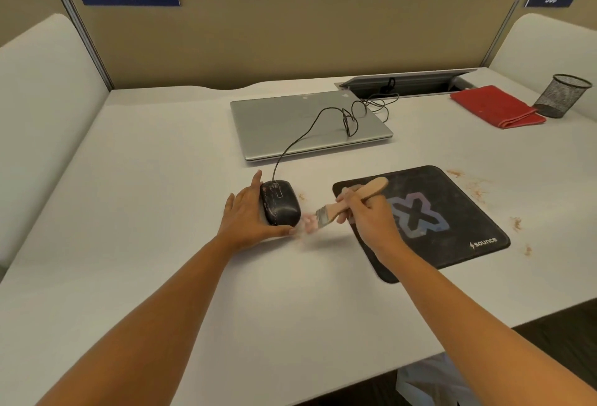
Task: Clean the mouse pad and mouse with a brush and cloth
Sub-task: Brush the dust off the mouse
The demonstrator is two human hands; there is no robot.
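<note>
A dusty black wired mouse (280, 202) lies on the white desk, left of the mouse pad. My left hand (250, 211) holds it from the left side, thumb curled under its near end and fingers along its far side. My right hand (365, 211) grips the wooden handle of a small paint brush (352, 200). The blurred bristles sit just right of the mouse's near end. The black mouse pad (452, 211) with a pale logo lies under my right hand and looks dusty. A folded red cloth (497, 106) lies at the far right.
A shut silver laptop (290, 127) lies behind the mouse with the mouse cable (323, 115) looped over it. A black mesh cup (562, 95) stands by the cloth. Brown crumbs (478, 189) are scattered right of the pad. Partition walls (290, 34) enclose the desk.
</note>
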